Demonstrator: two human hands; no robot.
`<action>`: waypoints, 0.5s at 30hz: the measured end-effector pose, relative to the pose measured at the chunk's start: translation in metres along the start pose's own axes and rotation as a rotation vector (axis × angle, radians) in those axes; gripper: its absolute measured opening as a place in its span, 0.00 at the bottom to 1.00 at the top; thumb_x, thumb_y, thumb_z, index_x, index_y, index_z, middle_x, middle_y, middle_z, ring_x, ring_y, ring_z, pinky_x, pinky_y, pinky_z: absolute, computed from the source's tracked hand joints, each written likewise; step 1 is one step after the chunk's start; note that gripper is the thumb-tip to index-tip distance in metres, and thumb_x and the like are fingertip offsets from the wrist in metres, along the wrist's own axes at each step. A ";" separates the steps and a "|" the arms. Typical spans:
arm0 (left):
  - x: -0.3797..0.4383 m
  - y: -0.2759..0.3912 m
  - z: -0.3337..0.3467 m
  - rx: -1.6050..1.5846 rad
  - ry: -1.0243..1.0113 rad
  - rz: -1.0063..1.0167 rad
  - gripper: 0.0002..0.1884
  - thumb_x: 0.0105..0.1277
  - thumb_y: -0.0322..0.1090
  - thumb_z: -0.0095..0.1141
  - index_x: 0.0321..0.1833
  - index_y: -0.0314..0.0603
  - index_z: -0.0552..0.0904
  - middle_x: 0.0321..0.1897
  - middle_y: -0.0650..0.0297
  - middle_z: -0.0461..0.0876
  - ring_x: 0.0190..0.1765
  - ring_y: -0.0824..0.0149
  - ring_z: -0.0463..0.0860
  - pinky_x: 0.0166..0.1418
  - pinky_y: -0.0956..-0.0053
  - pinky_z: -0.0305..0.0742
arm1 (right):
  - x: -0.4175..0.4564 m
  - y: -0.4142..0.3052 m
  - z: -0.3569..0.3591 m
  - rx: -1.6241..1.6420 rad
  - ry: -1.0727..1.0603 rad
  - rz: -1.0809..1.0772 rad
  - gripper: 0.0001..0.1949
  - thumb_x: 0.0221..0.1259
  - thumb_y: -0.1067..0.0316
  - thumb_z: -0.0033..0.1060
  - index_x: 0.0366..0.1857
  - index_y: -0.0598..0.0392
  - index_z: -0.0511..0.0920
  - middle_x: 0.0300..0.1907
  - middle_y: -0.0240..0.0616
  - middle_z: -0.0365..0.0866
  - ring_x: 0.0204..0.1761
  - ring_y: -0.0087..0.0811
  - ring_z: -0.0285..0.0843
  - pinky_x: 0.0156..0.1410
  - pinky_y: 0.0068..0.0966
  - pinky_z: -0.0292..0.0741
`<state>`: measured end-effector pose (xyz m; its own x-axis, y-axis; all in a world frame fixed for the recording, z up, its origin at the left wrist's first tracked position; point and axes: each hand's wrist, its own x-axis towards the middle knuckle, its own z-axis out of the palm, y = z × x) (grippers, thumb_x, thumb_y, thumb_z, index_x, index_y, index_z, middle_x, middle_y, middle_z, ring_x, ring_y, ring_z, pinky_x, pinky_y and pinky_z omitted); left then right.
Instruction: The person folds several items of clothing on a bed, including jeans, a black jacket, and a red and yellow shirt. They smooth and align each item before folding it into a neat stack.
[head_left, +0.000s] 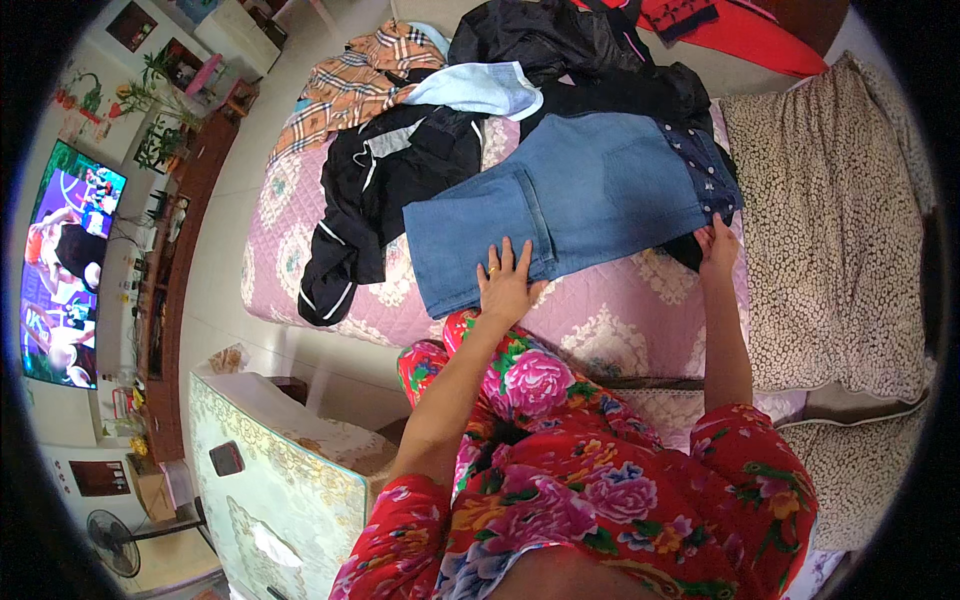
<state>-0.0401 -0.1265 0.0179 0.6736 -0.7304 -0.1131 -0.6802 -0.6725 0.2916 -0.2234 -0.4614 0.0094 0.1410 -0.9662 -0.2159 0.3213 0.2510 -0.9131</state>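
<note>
A pair of blue denim jeans (600, 180) lies flat and folded in front of me, its waistband with white dots on the right. The leg end is doubled back at the left, with the hem across it. My left hand (508, 289) rests on this doubled part, palm down and fingers spread. At the near corner of the waistband, my right hand (718, 246) pinches the denim between thumb and fingers. Under and left of the jeans spreads a black jacket (405, 165) with white piping. Some black fabric also shows beneath the waistband.
The clothes lie on a pink quilted sofa cover (600, 337). Behind are a plaid garment (360, 82), a light blue cloth (480, 88) and a black garment (547, 37). A patterned cushion (825, 232) stands right. A covered table (277, 457) with a phone-like object (226, 458) is at left.
</note>
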 end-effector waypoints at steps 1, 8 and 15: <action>0.004 0.001 0.003 -0.002 0.008 -0.016 0.39 0.60 0.56 0.52 0.72 0.59 0.51 0.72 0.51 0.46 0.73 0.44 0.46 0.68 0.39 0.47 | 0.001 -0.003 0.007 0.021 -0.015 0.047 0.09 0.56 0.67 0.64 0.30 0.53 0.71 0.27 0.32 0.73 0.24 0.22 0.72 0.29 0.17 0.75; 0.007 0.006 0.005 0.009 0.073 -0.026 0.34 0.62 0.56 0.49 0.70 0.57 0.60 0.71 0.51 0.52 0.71 0.45 0.52 0.65 0.36 0.50 | 0.015 0.004 0.023 -0.151 0.151 0.047 0.12 0.50 0.62 0.69 0.25 0.50 0.72 0.23 0.27 0.68 0.25 0.24 0.68 0.28 0.21 0.67; 0.021 -0.013 0.001 -0.482 0.363 -0.077 0.24 0.68 0.49 0.44 0.58 0.38 0.73 0.70 0.64 0.57 0.70 0.53 0.57 0.66 0.37 0.47 | 0.039 0.006 0.007 -0.076 0.084 0.150 0.11 0.49 0.65 0.70 0.33 0.55 0.76 0.27 0.31 0.75 0.25 0.25 0.71 0.26 0.23 0.67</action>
<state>-0.0171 -0.1328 0.0108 0.8287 -0.5375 0.1558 -0.4756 -0.5297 0.7023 -0.2096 -0.4971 -0.0027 0.1025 -0.9205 -0.3771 0.2300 0.3907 -0.8913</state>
